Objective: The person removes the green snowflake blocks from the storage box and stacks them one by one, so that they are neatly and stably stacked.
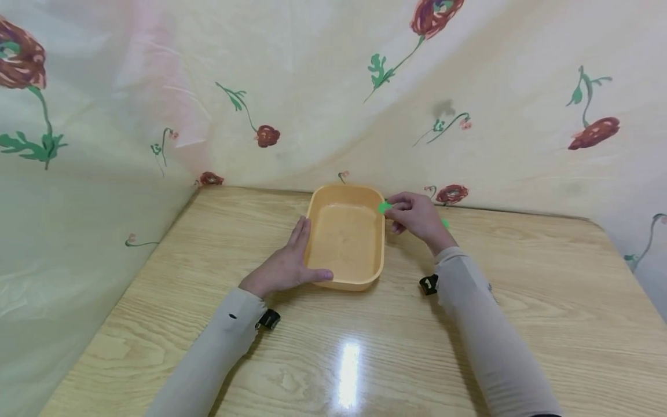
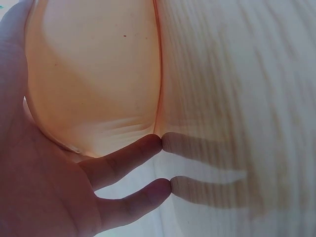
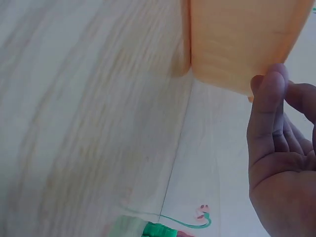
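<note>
My left hand (image 1: pixel 283 267) lies open along the orange tub (image 1: pixel 346 278); my right hand (image 1: pixel 417 219) pinches a green piece (image 1: pixel 384 207) at the tub's far rim.

Reached forward with both sleeved arms. Left hand (image 1: pixel 285 267) lay flat, fingers (image 2: pixel 129 157) straight, thumb stretched sideways. Right hand (image 1: pixel 415 216) held further out, fingers (image 3: pixel 267 106) curled inward, pinching at the fingertips.
</note>
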The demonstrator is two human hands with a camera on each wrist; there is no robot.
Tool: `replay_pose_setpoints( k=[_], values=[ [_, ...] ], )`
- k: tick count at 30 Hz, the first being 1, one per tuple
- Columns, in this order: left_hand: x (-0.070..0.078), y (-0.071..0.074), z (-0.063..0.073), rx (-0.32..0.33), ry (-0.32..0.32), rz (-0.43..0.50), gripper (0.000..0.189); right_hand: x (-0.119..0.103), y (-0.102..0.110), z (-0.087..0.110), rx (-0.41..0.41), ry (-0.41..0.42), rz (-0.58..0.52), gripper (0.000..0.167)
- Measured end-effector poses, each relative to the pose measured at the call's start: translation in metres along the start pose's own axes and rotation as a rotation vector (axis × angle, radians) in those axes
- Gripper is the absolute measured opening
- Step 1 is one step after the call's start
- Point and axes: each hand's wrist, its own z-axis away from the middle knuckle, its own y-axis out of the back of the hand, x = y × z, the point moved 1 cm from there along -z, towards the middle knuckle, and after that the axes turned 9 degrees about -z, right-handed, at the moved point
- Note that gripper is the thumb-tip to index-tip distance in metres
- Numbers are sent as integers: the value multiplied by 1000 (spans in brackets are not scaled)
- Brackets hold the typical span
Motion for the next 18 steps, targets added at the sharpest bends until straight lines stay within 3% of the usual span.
replay_pose_setpoints(
  k=[12,18],
  values=[
    [4,-3,5,-2,14,29,129,1,2,6,-77,-32,37,40],
    [6,-6,6,-5,22,31,128,3,3,11,-118,-4,102,41]
  ],
)
